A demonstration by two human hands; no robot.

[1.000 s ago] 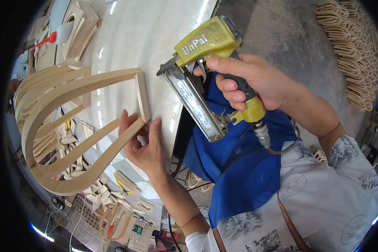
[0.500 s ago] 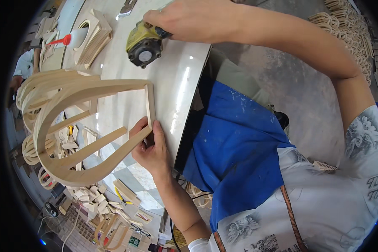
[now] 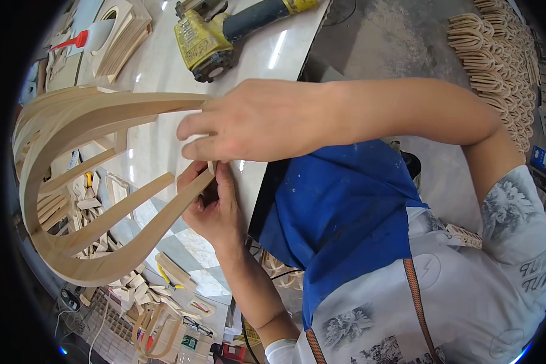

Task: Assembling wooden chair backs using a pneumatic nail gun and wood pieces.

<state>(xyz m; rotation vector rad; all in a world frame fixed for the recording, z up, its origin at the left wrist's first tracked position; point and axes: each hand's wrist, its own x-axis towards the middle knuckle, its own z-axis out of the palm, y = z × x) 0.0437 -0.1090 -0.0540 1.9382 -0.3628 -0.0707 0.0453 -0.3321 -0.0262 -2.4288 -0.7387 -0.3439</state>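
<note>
A curved wooden frame (image 3: 73, 200), a bent U-shaped loop with crossbars, lies on a white glossy worktable (image 3: 164, 79). My left hand (image 3: 212, 206) grips the lower open end of the frame at the table's near edge. My right hand (image 3: 249, 127) reaches across and closes its fingers on the upper end of the frame. A yellow nail gun (image 3: 218, 33) lies on the table beyond my hands, held by nobody.
A stack of cut wooden pieces (image 3: 124, 33) and a red-tipped glue bottle (image 3: 79, 39) sit at the table's far left. More bent frames (image 3: 497, 67) are stacked on the grey floor at right. Offcuts (image 3: 133, 285) litter the tiled floor below the table.
My right hand set the nail gun down on the table, let go of it and came back to the upper end of the frame. My left hand stayed on the lower end.
</note>
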